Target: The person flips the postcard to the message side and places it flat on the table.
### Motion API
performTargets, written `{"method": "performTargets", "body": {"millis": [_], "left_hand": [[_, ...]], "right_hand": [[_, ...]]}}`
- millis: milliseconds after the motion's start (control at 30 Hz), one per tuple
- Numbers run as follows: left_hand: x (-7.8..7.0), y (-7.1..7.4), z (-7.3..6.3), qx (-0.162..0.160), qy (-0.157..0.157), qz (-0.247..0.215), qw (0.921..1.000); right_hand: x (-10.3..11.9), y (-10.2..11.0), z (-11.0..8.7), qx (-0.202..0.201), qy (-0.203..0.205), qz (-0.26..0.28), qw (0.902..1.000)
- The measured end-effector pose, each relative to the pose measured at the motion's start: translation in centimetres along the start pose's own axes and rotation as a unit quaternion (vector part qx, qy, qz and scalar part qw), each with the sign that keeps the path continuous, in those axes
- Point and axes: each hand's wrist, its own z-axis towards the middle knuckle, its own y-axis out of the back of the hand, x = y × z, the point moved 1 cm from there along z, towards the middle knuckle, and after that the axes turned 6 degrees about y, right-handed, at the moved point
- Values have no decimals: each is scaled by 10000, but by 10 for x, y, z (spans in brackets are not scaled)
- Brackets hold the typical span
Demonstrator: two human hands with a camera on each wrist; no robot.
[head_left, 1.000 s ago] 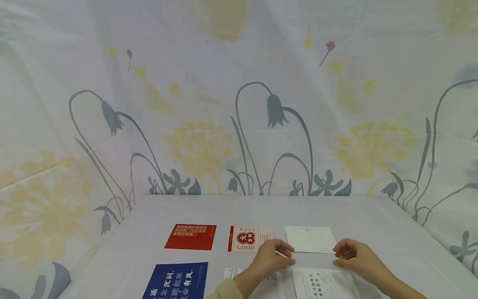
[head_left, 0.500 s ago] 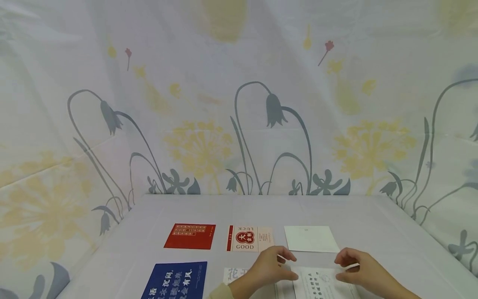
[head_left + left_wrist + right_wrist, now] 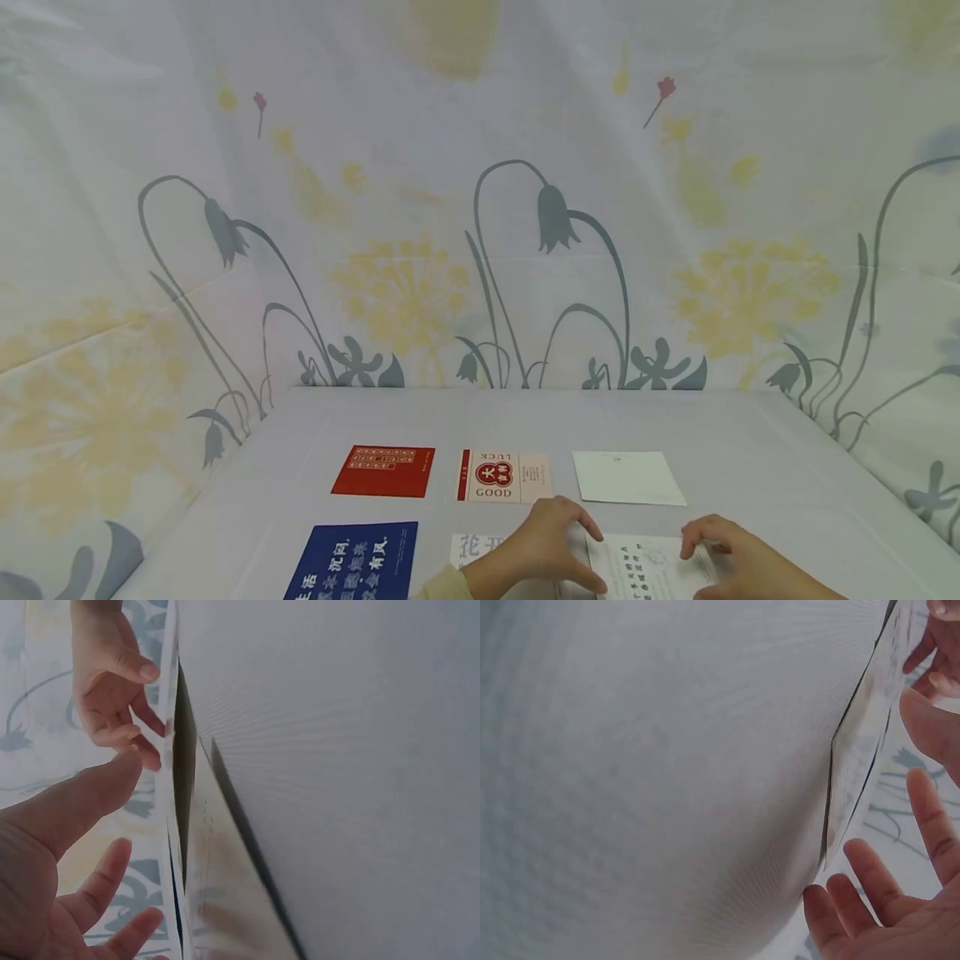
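Observation:
A white card printed with dark Chinese characters point(image 3: 637, 567) lies at the near right of the table, with a hand at each side. My left hand point(image 3: 551, 546) is at its left edge, thumb and fingers spread apart. At the right edge is my right hand point(image 3: 742, 562), fingers bent loosely. Both wrist views show the left hand's fingers point(image 3: 97, 889) and the right hand's fingers point(image 3: 874, 881) extended, gripping nothing. Whether fingertips touch the card I cannot tell. Beyond the hands lies a plain white card point(image 3: 628, 477). My left forearm partly covers another pale card with grey characters point(image 3: 474, 546).
A red card point(image 3: 384, 483) and a cream card reading GOOD LUCK point(image 3: 498, 477) lie in the back row, left of the plain white card. A dark blue card point(image 3: 363, 558) lies near left. A flower-patterned curtain point(image 3: 480, 275) stands behind the white table point(image 3: 450, 417).
Both hands have let go of the plain white card, which stays flat in the back row. They have drawn back toward me to the printed white card and spread their fingers wider.

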Motion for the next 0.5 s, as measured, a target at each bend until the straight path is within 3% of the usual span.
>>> {"method": "performTargets", "body": {"millis": [200,367,500], "left_hand": [[-6,0,0,306,2,977,9947],[-9,0,0,391,109,1353,9900],[-12,-1,0,426,45,1506,9877]], "right_hand": [[-6,-1,-1,249,176,-629,9976],[-7,-2,2,259,298,-1226,9917],[-6,-2,3,326,110,-1118,9931]]}}
